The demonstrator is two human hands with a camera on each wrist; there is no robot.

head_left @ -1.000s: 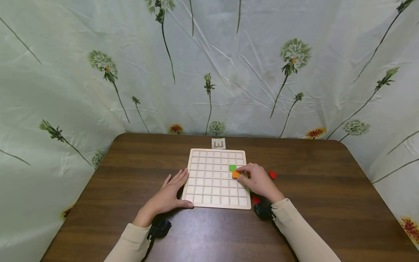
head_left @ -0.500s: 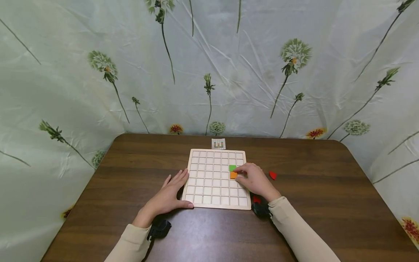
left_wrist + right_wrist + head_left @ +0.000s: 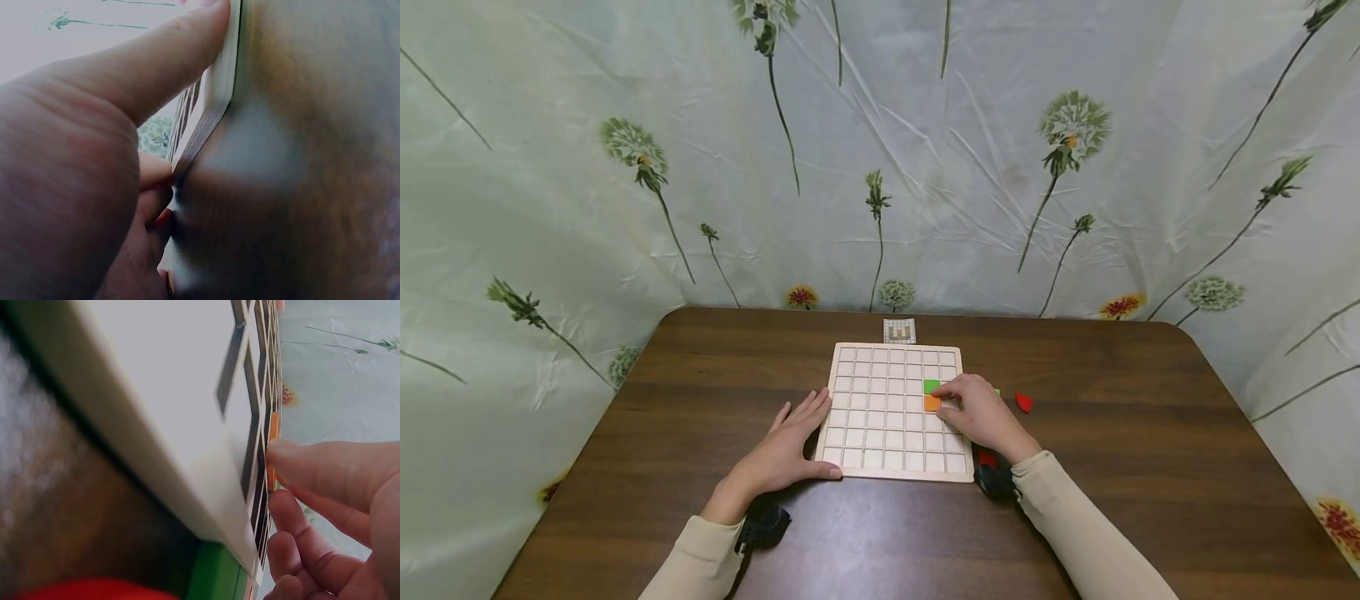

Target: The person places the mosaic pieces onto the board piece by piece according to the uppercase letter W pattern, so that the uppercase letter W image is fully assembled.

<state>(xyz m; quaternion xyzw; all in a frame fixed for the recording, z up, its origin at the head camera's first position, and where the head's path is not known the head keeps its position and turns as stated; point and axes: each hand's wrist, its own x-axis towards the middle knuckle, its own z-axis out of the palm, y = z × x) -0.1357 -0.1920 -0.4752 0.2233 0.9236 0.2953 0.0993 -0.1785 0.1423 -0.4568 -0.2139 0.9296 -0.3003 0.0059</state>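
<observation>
The orange square (image 3: pixel 932 403) has slid a little to the left since half a second ago, the right hand (image 3: pixel 981 415) going with it. It now lines up on the near side of the green square (image 3: pixel 932 387), on the right half of the board (image 3: pixel 876 418), so this placement looks nearly done; whether it sits fully down in its cell I cannot tell. The right hand pinches it between thumb and fingertip. The left hand (image 3: pixel 782 450) grips nothing: its fingers lie extended along the board's left edge, its thumb at the near corner, apparently steadying it. A green block (image 3: pixel 215 572) lies by the board's right edge, and a red piece (image 3: pixel 1024 403) farther right. Beyond the far edge lies a small printed card (image 3: pixel 899 332) on the table (image 3: pixel 700 375).
</observation>
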